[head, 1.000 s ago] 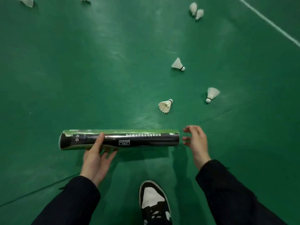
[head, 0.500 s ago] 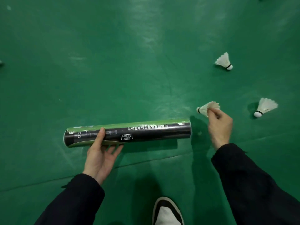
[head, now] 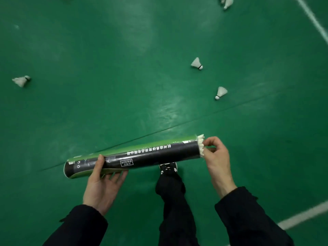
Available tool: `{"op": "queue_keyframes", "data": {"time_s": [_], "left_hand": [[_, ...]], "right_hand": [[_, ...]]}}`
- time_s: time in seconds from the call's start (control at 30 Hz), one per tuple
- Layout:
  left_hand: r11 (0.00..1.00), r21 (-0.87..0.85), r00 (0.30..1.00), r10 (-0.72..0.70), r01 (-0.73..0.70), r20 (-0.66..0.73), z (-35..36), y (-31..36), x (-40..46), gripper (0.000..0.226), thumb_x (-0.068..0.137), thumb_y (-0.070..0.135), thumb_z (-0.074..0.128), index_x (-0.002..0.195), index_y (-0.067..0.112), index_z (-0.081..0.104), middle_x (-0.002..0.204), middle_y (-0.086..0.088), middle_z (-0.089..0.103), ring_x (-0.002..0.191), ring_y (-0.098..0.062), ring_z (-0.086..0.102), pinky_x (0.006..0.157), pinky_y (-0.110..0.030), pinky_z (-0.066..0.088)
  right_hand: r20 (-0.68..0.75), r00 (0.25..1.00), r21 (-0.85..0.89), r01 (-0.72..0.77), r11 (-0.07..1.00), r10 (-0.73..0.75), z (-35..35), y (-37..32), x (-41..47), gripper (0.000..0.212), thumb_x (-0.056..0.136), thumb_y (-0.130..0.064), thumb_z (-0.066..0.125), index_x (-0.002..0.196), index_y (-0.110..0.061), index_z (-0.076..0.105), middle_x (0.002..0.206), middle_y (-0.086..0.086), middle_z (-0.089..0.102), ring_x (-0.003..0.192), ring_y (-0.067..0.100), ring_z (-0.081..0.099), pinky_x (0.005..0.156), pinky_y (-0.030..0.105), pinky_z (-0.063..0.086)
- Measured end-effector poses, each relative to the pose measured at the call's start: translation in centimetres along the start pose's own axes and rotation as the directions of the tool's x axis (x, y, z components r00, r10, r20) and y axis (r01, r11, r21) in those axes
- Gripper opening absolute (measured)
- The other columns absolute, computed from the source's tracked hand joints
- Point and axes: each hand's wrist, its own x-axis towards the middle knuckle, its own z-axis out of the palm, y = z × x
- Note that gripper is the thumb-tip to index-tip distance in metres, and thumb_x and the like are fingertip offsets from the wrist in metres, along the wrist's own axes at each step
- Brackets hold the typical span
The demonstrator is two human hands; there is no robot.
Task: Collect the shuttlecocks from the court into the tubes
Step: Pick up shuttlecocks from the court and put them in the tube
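Right hand [head: 217, 153] is pinching the feather rim of a shuttlecock [head: 201, 145] and pushing it into the open right end of the tube [head: 142, 155]; only the white skirt tips are showing past the rim, cork end is already inside. Half a second ago that hand was down at the floor, closing on this same shuttlecock just off the tube's end; a second ago it was hovering empty with fingers loose; so the pick is done and the insert is in progress.

Left hand [head: 103, 181] is cradling the tube from below near its closed end, thumb lying over the top, fingers spread underneath; grip looks unchanged from both earlier frames. Tube is being held roughly level, right end tilted slightly up and away, above the court floor [head: 124, 68].

Judgement: one more shuttlecock is nearly seated; it probably needs a final push to go flush.

Outward on the floor: two shuttlecocks lying right of centre, one [head: 221, 93] nearer, one [head: 196, 63] further; another [head: 21, 80] far left; a pair [head: 226, 1] at the top edge; one more clipped at top left. So plenty left to collect. Own shoe [head: 168, 168] is showing under the tube; white court line [head: 312, 16] running top right.
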Motion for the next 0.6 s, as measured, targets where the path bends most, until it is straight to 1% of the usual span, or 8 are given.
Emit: {"op": "queue_keyframes", "data": {"time_s": [0.07,0.17,0.23,0.3,0.33,0.37,0.47,0.6], "left_hand": [[1.000,-0.002,1.000,-0.003,0.003,0.025,0.7,1.5,-6.9,0.070,0.088,0.043,0.074,0.151,0.022,0.049,0.138,-0.016,0.069,0.121,-0.032,0.070,0.092,-0.047,0.060],[0.999,0.044,0.992,0.023,-0.029,0.124,1.7,3.0,-17.3,0.063,0.088,0.043,0.073,0.145,0.024,0.054,0.135,-0.015,0.069,0.121,-0.032,0.070,0.086,-0.045,0.065],[0.994,0.094,0.981,0.033,-0.051,0.192,2.5,3.2,-23.6,0.055,0.089,0.045,0.072,0.136,0.022,0.058,0.127,-0.015,0.074,0.118,-0.032,0.071,0.082,-0.044,0.066],[0.983,0.174,0.965,0.018,-0.066,0.261,3.1,2.7,-29.0,0.048,0.089,0.047,0.071,0.127,0.019,0.061,0.118,-0.013,0.079,0.118,-0.031,0.071,0.083,-0.044,0.065],[0.976,0.205,0.959,0.012,-0.073,0.284,3.5,2.1,-31.5,0.045,0.089,0.047,0.070,0.123,0.019,0.062,0.115,-0.013,0.080,0.118,-0.031,0.070,0.085,-0.044,0.064],[0.969,0.234,0.951,0.002,-0.078,0.310,4.1,1.4,-33.8,0.044,0.090,0.047,0.070,0.123,0.020,0.062,0.116,-0.013,0.080,0.119,-0.032,0.070,0.086,-0.045,0.062],[0.939,0.339,0.924,-0.074,-0.063,0.376,6.2,-2.2,-39.6,0.045,0.091,0.047,0.070,0.125,0.020,0.062,0.123,-0.016,0.077,0.120,-0.032,0.069,0.089,-0.046,0.058],[0.888,0.459,0.880,-0.201,-0.022,0.430,9.8,-9.9,-46.1,0.055,0.090,0.047,0.073,0.135,0.016,0.060,0.134,-0.017,0.069,0.124,-0.031,0.065,0.091,-0.045,0.056]], "right_hand": [[-0.070,0.996,-0.003,0.048,0.999,-0.048,-3.9,-3.5,-6.5,0.026,0.087,-0.002,0.072,0.077,-0.024,0.064,0.094,0.004,0.066,0.081,0.014,0.056,0.075,0.030,0.049],[-0.030,0.993,0.111,0.116,0.987,-0.113,-9.0,-8.1,-17.5,0.024,0.098,-0.020,0.066,0.083,-0.036,0.077,0.074,-0.011,0.071,0.064,-0.003,0.060,0.057,0.010,0.046],[0.027,0.991,0.181,0.121,0.976,-0.128,-12.7,-9.8,-24.8,0.035,0.102,-0.051,0.048,0.089,-0.039,0.079,0.059,-0.005,0.062,0.050,0.003,0.050,0.048,0.011,0.039],[0.100,0.987,0.152,0.114,0.982,-0.130,-16.7,-10.0,-31.0,0.061,0.096,-0.069,0.033,0.106,-0.030,0.079,0.064,0.021,0.060,0.049,0.014,0.046,0.050,0.016,0.040],[0.146,0.980,0.147,0.113,0.983,-0.134,-18.9,-9.8,-34.0,0.067,0.094,-0.077,0.032,0.116,-0.030,0.075,0.069,0.024,0.064,0.049,0.016,0.049,0.052,0.019,0.044],[0.192,0.971,0.167,0.111,0.980,-0.142,-21.0,-9.8,-36.9,0.065,0.091,-0.081,0.038,0.122,-0.035,0.071,0.071,0.013,0.070,0.050,0.017,0.054,0.052,0.021,0.047],[0.171,0.975,0.207,0.106,0.972,-0.143,-27.2,-8.7,-44.5,0.035,0.092,-0.055,0.065,0.126,-0.045,0.067,0.091,-0.015,0.077,0.056,0.016,0.064,0.050,0.026,0.052],[-0.084,0.996,0.302,0.047,0.952,-0.023,-34.4,-4.6,-51.7,0.023,0.099,-0.025,0.067,0.122,-0.027,0.070,0.117,-0.003,0.074,0.060,0.020,0.065,0.051,0.032,0.054]]}}
